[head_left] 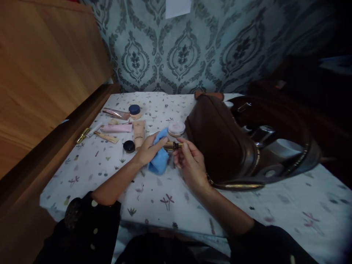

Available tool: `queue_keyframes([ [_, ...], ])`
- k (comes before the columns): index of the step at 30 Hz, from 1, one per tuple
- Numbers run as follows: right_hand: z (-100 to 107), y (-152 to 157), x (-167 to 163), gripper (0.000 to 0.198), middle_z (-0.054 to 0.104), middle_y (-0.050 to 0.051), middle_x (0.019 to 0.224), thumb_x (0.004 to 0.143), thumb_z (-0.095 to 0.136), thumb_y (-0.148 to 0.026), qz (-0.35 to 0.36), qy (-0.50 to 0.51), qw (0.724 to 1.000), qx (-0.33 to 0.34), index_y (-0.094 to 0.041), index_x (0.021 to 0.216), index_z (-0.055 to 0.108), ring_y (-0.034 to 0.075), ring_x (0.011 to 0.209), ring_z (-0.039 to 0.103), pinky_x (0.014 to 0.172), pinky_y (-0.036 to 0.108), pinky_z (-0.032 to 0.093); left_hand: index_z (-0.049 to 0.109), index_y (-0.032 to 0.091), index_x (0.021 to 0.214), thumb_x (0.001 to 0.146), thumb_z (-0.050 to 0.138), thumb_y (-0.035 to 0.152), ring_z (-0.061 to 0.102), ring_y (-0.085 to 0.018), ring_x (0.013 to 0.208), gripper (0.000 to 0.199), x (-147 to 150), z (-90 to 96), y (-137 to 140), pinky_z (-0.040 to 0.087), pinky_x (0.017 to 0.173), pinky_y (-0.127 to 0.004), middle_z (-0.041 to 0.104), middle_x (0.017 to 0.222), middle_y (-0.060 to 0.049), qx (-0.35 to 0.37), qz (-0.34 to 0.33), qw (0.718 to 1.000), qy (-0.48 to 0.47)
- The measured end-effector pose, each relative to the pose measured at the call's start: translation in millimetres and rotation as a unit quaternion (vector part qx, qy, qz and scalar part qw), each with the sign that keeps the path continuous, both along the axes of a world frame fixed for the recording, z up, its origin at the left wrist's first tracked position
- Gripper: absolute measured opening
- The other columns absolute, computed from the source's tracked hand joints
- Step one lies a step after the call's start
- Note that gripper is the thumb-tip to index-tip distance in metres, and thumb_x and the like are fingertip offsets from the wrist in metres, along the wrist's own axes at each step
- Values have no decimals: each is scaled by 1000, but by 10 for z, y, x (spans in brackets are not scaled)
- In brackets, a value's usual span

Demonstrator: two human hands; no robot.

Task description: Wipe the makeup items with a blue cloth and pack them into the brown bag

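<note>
My left hand (150,149) is closed round a blue cloth (160,162), which wraps one end of a slim gold cosmetic tube (172,146). With thumb and fingers, my right hand (191,161) pinches the tube's other end. The tube lies level between both hands, above the table; its wrapped end is hidden. Just behind the hands sits a round clear-lidded compact (176,128). A beige squeeze tube (139,132) and a small black-lidded pot (129,146) are close to my left hand.
An open brown handbag (217,143) full of items lies right of my hands on the patterned tablecloth (150,205). At the left are a pink tube (117,128), a blue-lidded jar (134,111), a rose-gold tube (116,113) and a gold tube (83,135). A wooden panel (52,55) borders the left side.
</note>
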State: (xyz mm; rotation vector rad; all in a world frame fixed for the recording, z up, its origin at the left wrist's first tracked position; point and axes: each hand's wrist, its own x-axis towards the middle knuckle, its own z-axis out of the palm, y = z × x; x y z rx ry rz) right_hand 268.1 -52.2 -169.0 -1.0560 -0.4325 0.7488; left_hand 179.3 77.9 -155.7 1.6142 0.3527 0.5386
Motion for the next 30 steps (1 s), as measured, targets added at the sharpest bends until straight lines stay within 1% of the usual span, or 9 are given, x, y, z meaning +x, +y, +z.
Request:
queue_keyframes([
  [3,3,-12,10,56,61,-3,66,80,70,-55,-1,9,1000,5,-20,122,59,9,48,49,42,21,32,63,17,92,86,66,54,58,-15,78,38,-9,24,-20,48,76,-26,63,84,-2,36,1,999,-7],
  [6,1,-18,16,59,60,-3,67,81,68,-58,4,13,1000,16,-20,125,58,10,48,48,42,22,32,64,16,96,85,69,51,59,-15,80,38,-19,27,-8,48,76,-25,64,88,-2,49,17,999,-6],
  [12,-6,-33,23,58,59,-3,71,84,64,-61,6,-36,999,21,-22,124,55,11,50,51,41,22,34,65,15,96,74,82,45,62,-13,72,40,-17,5,22,53,70,-24,67,85,-2,-49,3,999,-24],
  [16,20,-66,21,50,59,-3,72,86,62,-63,-4,-88,996,30,-22,112,52,10,49,52,41,20,35,65,16,100,70,84,47,63,-14,69,48,-8,-10,-3,54,67,-26,69,86,-2,-104,19,994,-18],
  [18,28,-85,16,45,58,-3,71,88,60,-61,-13,-122,992,32,-21,106,52,9,49,52,41,20,36,66,16,102,76,78,52,65,-15,73,46,-9,3,-22,54,70,-27,70,89,-3,-68,21,997,-3],
  [21,27,-107,3,38,59,-3,71,91,59,-56,-16,-180,983,34,-21,105,54,10,51,53,44,21,39,69,15,101,90,61,56,65,-18,88,42,-18,59,-63,52,82,-28,70,94,-5,69,43,997,15],
  [23,26,-115,-6,34,59,-2,73,93,59,-52,-11,-208,978,35,-20,105,56,10,52,54,47,22,42,68,15,99,95,53,55,63,-18,89,43,-23,99,-97,50,83,-28,69,93,-5,131,49,990,24],
  [26,34,-111,-10,30,59,-2,72,90,64,-46,1,-208,977,43,-20,104,58,9,52,53,48,22,44,65,15,93,95,51,55,60,-17,79,43,-14,108,-144,49,77,-28,65,84,-3,139,41,989,27],
  [30,53,-94,1,31,55,-4,66,84,70,-42,18,-190,981,36,-18,102,63,8,47,46,45,21,41,57,17,81,94,50,55,54,-14,69,41,16,30,-168,46,68,-26,56,72,1,101,20,994,27],
])
